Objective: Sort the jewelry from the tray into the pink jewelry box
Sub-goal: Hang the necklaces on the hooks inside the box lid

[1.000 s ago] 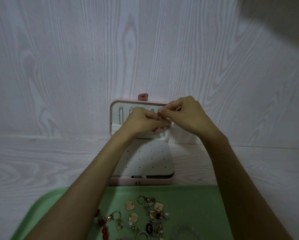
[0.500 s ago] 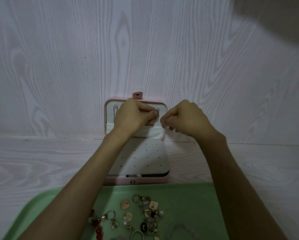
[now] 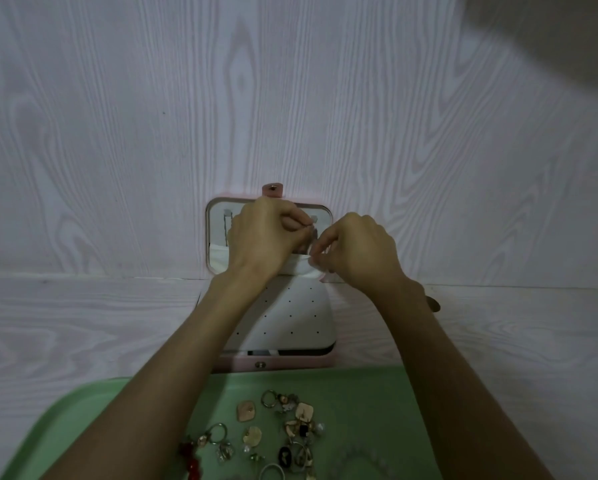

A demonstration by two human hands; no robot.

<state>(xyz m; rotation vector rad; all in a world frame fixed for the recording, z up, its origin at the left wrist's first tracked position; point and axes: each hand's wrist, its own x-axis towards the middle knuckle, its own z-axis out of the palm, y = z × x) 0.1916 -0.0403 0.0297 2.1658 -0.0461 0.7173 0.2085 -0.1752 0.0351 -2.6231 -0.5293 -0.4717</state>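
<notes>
1. Against the wall, on the pale wood-grain tabletop (image 3: 82, 323): pink jewelry box (image 3: 276, 362) open, lid upright, white perforated panel facing up.
2. In front of the lid: left hand (image 3: 261, 239) with fingers curled, pinching something small, possibly a chain, too blurred to tell.
3. Just beside it, apart: right hand (image 3: 358, 252), fingertips pinched at the white pocket edge.
4. Nearest the camera: green tray (image 3: 377, 403) holding loose jewelry (image 3: 283, 431), rings, pendants, red beads.

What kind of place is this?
Probably a home tabletop set against a wall: pale woodgrain surfaces, an open pink jewelry box propped at the wall, and a green tray of mixed jewelry.
</notes>
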